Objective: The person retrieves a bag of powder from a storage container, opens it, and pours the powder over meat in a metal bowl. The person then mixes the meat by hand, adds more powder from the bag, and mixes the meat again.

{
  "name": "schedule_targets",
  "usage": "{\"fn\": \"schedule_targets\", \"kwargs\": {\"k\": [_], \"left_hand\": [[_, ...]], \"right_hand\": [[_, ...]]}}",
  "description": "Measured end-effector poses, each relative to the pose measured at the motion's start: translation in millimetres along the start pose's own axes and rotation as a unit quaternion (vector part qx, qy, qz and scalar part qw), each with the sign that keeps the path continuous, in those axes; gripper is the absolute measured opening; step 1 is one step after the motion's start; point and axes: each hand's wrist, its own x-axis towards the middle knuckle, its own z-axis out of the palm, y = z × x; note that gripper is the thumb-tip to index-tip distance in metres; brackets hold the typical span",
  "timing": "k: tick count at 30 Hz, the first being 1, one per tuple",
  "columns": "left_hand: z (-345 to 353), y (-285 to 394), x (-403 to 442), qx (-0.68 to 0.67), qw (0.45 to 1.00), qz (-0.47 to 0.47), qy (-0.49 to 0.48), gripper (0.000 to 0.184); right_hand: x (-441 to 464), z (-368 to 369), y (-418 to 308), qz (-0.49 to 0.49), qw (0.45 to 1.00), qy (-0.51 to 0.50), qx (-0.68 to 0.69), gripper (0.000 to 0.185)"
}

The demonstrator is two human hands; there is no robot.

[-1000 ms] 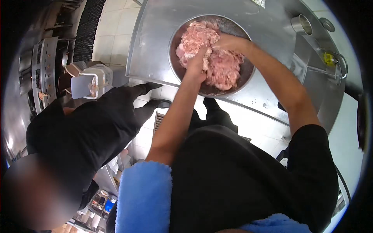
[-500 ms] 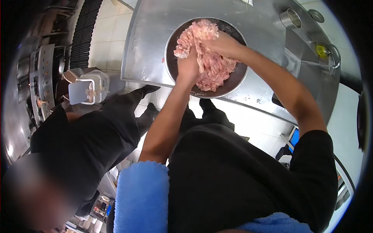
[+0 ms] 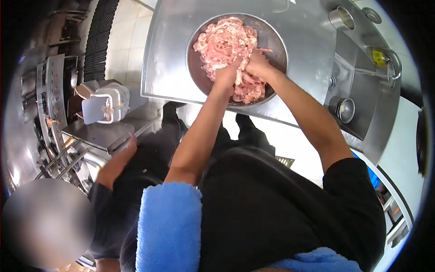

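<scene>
A wide metal bowl [image 3: 192, 68] holds a heap of raw, pale pink meat pieces [image 3: 229, 41], partly covered in a whitish coating. Both my hands are down in the meat at the near side of the bowl. My left hand [image 3: 228, 74] grips meat, its fingers partly buried in the pieces. Close beside it, my right hand [image 3: 258, 64] is closed around more meat, with a strip poking out past the knuckles. Meat hides most of the fingertips.
The bowl stands on a steel counter [image 3: 172, 50]. To the right are a metal pot [image 3: 341, 19], a sink [image 3: 358, 90] with small metal bowls [image 3: 345, 110], and a tap [image 3: 396, 68]. At left, a co-worker [image 3: 136, 181] stands near a white bin [image 3: 118, 102] and a stove [image 3: 52, 90].
My hands have moved toward the near side of the bowl and lower; the meat they lifted now lies heaped at the far side. The co-worker has shifted back, with an arm now showing.
</scene>
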Motion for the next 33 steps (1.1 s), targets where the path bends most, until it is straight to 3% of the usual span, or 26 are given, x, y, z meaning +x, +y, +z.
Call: {"fn": "schedule_targets", "kwargs": {"k": [2, 3, 5, 7, 9, 11, 13, 14, 15, 18, 19, 21, 23, 26, 29, 31, 32, 33], "left_hand": [[-17, -6, 39, 0.053, 0.997, 0.054, 0.005, 0.043], [-13, -4, 43, -0.019, 0.994, 0.106, 0.001, 0.043], [-16, -2, 46, 0.027, 0.978, 0.207, 0.005, 0.050], [-19, 7, 50, 0.132, 0.945, 0.295, 0.044, 0.055], [-24, 14, 43, 0.254, 0.911, 0.319, 0.069, 0.049], [-9, 41, -6, 0.401, 0.867, 0.233, 0.182, 0.043], [-36, 13, 36, 0.546, 0.686, 0.378, 0.298, 0.041], [-31, 31, 7, 0.506, 0.759, 0.349, 0.213, 0.039], [-25, 51, -23, 0.457, 0.824, 0.306, 0.136, 0.038], [-24, 58, -43, 0.258, 0.899, 0.355, -0.011, 0.038], [-18, 67, -59, 0.305, 0.882, 0.359, 0.009, 0.051], [-29, 64, -28, 0.378, 0.865, 0.331, 0.010, 0.056], [-36, 67, -7, 0.454, 0.858, 0.236, 0.031, 0.068], [-65, 28, 69, 0.314, 0.937, 0.152, 0.016, 0.050], [-62, 34, 89, 0.597, 0.790, 0.134, -0.033, 0.059], [-20, 74, 19, 0.628, 0.772, 0.079, 0.056, 0.083], [-20, 73, 20, 0.615, 0.784, 0.057, 0.062, 0.085], [-17, 70, 22, 0.601, 0.796, 0.038, 0.066, 0.086]], "right_hand": [[24, 9, 15, -0.046, 0.976, 0.036, 0.211, 0.024], [35, 9, 12, -0.103, 0.953, 0.019, 0.285, 0.022], [44, 2, 17, -0.164, 0.960, 0.002, 0.226, 0.023], [28, -7, -15, -0.252, 0.961, 0.006, 0.114, 0.028], [-7, -27, -71, -0.093, 0.981, -0.014, -0.168, 0.029], [-4, -32, -73, -0.081, 0.924, 0.008, -0.372, 0.034], [-32, -39, -104, -0.092, 0.858, -0.039, -0.503, 0.034], [-45, -42, -118, -0.094, 0.819, -0.061, -0.563, 0.035], [-49, -41, -125, -0.095, 0.768, -0.147, -0.616, 0.029], [-65, -27, -112, -0.186, 0.719, -0.171, -0.647, 0.021], [-63, -19, -101, -0.196, 0.713, -0.155, -0.655, 0.018], [-53, -11, -87, -0.278, 0.691, -0.150, -0.650, 0.015], [-47, -15, -80, -0.346, 0.701, -0.160, -0.602, 0.016], [-13, -14, -50, -0.466, 0.724, -0.142, -0.489, 0.019], [5, -4, -51, -0.307, 0.783, -0.219, -0.494, 0.023], [21, 2, -42, -0.198, 0.784, -0.234, -0.540, 0.027], [29, 1, -39, -0.143, 0.780, -0.235, -0.562, 0.028], [44, 1, -15, -0.202, 0.789, -0.217, -0.539, 0.027]]}}
